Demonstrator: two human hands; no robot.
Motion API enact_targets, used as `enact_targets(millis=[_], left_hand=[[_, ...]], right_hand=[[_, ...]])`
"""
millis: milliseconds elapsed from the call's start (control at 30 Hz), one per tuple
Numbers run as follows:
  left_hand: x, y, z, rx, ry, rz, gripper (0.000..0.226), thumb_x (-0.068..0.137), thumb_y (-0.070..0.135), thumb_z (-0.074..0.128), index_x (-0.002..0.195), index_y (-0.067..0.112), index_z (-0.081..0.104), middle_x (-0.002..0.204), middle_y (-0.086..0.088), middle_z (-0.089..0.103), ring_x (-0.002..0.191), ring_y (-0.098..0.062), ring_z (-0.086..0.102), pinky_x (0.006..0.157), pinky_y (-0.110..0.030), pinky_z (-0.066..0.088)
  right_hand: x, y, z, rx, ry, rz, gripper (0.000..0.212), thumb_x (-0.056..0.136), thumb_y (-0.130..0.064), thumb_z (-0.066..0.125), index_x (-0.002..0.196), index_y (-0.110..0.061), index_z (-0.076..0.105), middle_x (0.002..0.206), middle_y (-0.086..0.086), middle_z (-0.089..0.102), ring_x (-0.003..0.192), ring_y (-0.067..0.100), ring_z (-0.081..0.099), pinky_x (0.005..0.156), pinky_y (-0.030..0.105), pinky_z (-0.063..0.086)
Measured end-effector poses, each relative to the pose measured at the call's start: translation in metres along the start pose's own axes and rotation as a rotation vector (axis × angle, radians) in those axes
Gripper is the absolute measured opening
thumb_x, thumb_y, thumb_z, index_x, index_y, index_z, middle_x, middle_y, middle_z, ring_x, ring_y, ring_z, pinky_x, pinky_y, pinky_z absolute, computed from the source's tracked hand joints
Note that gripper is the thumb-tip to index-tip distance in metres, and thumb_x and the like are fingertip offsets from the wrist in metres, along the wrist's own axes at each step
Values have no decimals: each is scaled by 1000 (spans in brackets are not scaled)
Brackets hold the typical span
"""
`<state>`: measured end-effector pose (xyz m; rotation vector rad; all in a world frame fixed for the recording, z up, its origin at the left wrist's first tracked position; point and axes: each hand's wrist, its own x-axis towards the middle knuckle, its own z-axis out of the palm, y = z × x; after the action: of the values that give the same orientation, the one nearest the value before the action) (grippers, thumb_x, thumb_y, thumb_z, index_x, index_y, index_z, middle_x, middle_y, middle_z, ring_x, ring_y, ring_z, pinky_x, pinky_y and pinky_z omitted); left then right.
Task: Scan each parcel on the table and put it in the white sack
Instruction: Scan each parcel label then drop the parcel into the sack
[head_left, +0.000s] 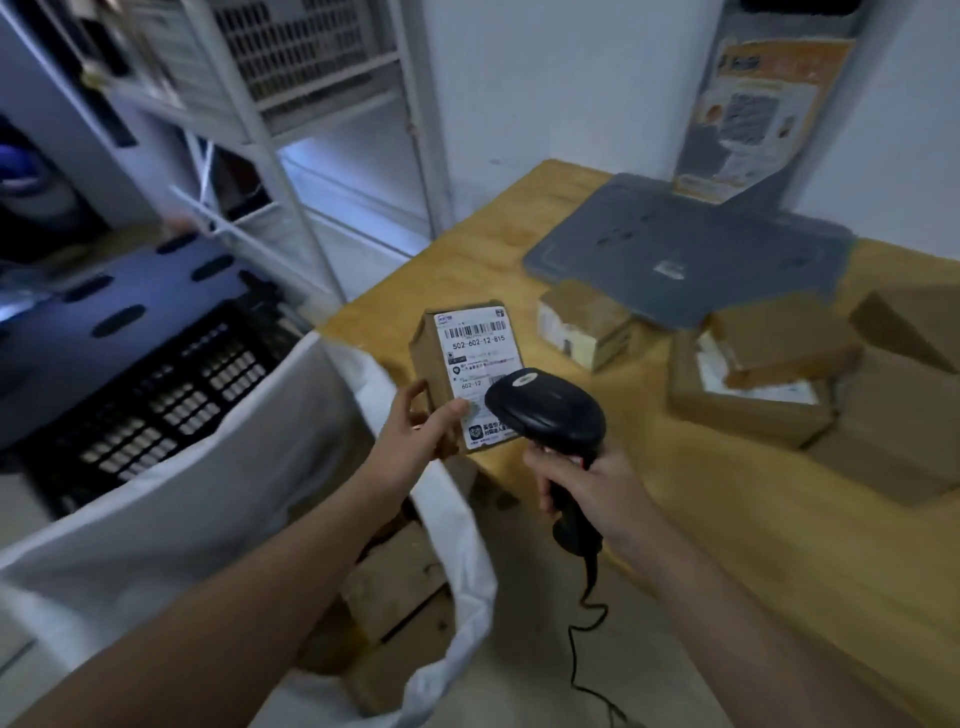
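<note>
My left hand (422, 427) grips a small brown cardboard parcel (457, 358) by its lower edge, its white barcode label facing me, above the table's left corner. My right hand (587, 488) holds a black corded barcode scanner (545, 410) by the handle, its head close to the label's lower right. The white sack (447, 525) stands open below, beside the table, with several brown parcels inside. More parcels lie on the wooden table (727, 519): a small box (587, 327) in the middle and a stack of cardboard boxes (769, 384) to the right.
A grey flat mailer (691, 249) lies at the table's back, a grey and orange one (753, 109) leaning on the wall. A black plastic crate (156, 395) sits left of the sack, with white metal shelving (260, 130) behind. The scanner's cable (587, 623) hangs down.
</note>
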<state>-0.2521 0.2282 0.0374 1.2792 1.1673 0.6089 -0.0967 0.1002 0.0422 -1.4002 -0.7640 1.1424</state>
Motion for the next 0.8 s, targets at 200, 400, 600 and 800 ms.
enact_targets(millis=[200, 400, 600, 800], left_hand=[[-11, -69, -122, 256, 152, -139, 95, 69, 59, 76, 145, 31, 27, 136, -4, 48, 111, -23, 59, 85, -41, 57], [-10, -115, -181, 1154, 147, -193, 103, 69, 76, 62, 149, 30, 17, 140, -13, 34, 130, -35, 35, 107, -49, 33], [11, -142, -189, 1614, 140, 17, 96, 77, 72, 56, 150, 26, 12, 144, -15, 22, 129, -35, 29, 104, -48, 28], [33, -167, -186, 1683, 83, -209, 64, 97, 33, 46, 152, 16, 17, 157, -19, 1, 140, -42, 13, 111, -58, 23]], right_hand=[[16, 59, 86, -268, 10, 153, 19, 88, -12, 66, 75, -7, 54, 58, 9, 53, 50, 18, 55, 53, 29, 46], [29, 103, 126, -582, 222, -1, 27, 81, -21, 74, 77, -31, 49, 85, -2, 44, 67, 7, 44, 60, 22, 34], [39, 123, 142, -671, 231, 25, 32, 85, -11, 67, 116, -8, 57, 111, 1, 47, 87, 15, 52, 74, 27, 41], [46, 133, 143, -695, 201, -7, 17, 85, -9, 66, 95, -16, 55, 99, 2, 48, 70, 8, 48, 60, 18, 35]])
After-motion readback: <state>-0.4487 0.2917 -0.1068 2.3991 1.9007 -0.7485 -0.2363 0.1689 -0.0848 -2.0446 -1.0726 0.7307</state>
